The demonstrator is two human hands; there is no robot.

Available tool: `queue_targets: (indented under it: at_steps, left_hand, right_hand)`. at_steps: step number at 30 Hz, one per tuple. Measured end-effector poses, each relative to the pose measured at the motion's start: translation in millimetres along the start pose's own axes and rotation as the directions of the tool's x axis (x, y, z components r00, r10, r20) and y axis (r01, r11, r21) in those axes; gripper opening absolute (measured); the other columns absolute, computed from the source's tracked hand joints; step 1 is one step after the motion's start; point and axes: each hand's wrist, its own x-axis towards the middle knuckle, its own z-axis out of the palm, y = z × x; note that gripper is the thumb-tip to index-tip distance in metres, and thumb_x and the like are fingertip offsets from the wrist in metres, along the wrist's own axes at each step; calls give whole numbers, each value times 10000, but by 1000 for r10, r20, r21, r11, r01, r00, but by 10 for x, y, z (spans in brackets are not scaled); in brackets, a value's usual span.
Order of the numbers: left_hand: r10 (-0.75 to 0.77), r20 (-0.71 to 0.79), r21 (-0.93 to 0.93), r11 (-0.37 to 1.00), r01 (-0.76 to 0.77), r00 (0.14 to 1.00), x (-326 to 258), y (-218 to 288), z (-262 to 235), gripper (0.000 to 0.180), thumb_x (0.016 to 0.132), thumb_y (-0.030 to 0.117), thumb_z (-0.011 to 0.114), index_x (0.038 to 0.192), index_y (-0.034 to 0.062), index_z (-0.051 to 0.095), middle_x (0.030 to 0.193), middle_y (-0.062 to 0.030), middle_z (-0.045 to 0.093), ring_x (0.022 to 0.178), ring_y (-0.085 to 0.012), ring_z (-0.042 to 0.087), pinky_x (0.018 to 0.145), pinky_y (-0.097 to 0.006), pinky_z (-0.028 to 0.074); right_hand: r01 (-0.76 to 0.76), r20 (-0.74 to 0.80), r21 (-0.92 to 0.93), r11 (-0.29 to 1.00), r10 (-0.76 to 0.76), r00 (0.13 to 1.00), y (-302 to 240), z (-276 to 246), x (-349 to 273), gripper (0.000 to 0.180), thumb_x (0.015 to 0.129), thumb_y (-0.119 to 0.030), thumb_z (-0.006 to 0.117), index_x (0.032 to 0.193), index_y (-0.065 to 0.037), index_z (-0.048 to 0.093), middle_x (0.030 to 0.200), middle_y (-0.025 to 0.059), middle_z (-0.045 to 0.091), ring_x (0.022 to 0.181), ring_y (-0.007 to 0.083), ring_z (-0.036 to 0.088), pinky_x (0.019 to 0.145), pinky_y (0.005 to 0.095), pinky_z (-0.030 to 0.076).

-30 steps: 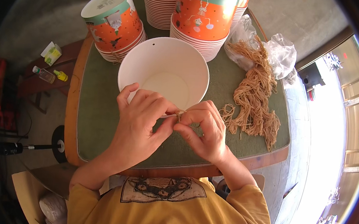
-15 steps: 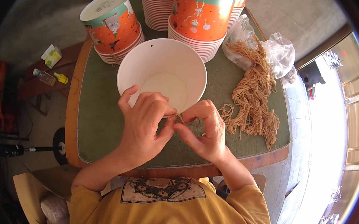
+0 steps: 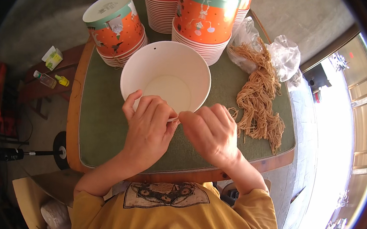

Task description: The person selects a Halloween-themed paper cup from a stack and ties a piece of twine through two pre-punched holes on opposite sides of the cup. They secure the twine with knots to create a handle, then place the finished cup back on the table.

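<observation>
A paper bucket (image 3: 170, 64) with a white inside lies tilted on the table, its open mouth facing me and a small hole in its far rim. My left hand (image 3: 149, 122) is closed at the near rim, thumb and index finger pinching there, other fingers bent over the edge. Right beside it, my right hand (image 3: 212, 133) is curled, its fingertips pinched at the same spot on the rim. The piece of twine between the hands is almost wholly hidden by the fingers. To the right lies a loose bundle of tan twine (image 3: 259, 92).
Stacked orange and green paper buckets (image 3: 113, 24) stand at the back left, with a taller stack (image 3: 205, 20) at the back centre. Crumpled clear plastic bags (image 3: 284, 55) lie by the twine. A green mat (image 3: 101, 138) covers the wood-edged table. Left of it, a bench (image 3: 33, 72) carries small bottles.
My right hand has turned over and curled in, its knuckles now upward. The twine that showed between the fingers is now covered. My left hand stays at the rim.
</observation>
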Motion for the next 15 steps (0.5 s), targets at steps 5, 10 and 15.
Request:
queue_targets:
  at_steps: [5,10,15]
  left_hand:
    - [-22,37,-32,999,23,999,3,1,-21,257,760,0,717,934,92,553,925,-42,569,1003,-243,571,1100,-507,256]
    - [-10,42,-34,999,11,999,4,-11,-27,272,752,-20,716,936,93,551,925,-39,572,999,-239,572,1095,-503,260]
    - [3,38,-39,999,-1,999,0,-8,-31,281,750,-36,709,945,91,551,926,-36,571,997,-235,572,1092,-499,259]
  right_hand:
    - [59,-81,-87,994,-66,995,-26,116,-159,271,706,-50,748,940,-78,613,872,9,620,659,173,517,576,309,452]
    - [-54,-86,129,990,66,994,-3,208,-162,274,696,-10,756,873,-88,563,814,22,610,621,188,511,563,315,449]
    - [-129,-69,283,950,154,986,-15,273,-170,255,733,14,742,834,-86,530,757,33,585,604,205,511,563,323,448]
